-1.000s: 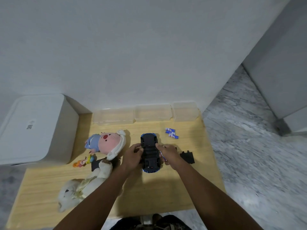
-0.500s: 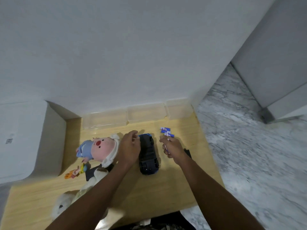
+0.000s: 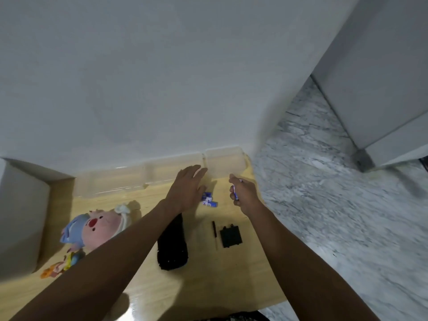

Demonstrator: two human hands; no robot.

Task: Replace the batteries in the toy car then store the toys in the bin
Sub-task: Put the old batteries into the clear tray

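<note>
The toy car (image 3: pixel 172 247) lies upside down on the wooden table (image 3: pixel 227 281), its dark underside up, partly under my left forearm. My left hand (image 3: pixel 187 189) is stretched flat with fingers apart over the far table, just left of the blue-and-white batteries (image 3: pixel 209 200). My right hand (image 3: pixel 243 193) is closed around blue-and-white batteries, held above the table to the right of the loose ones. The black battery cover (image 3: pixel 231 236) and a thin screwdriver (image 3: pixel 215 235) lie to the right of the car.
Three clear plastic bins (image 3: pixel 224 163) line the wall at the back of the table. A pink pig plush (image 3: pixel 97 225) and a small orange toy (image 3: pixel 58 267) lie at the left. A white box (image 3: pixel 20 216) stands left of the table. Marble floor lies beyond the table's right edge.
Both hands have left the car and moved away from me toward the back of the table. My right hand has carried batteries past the loose ones. The view has shifted left.
</note>
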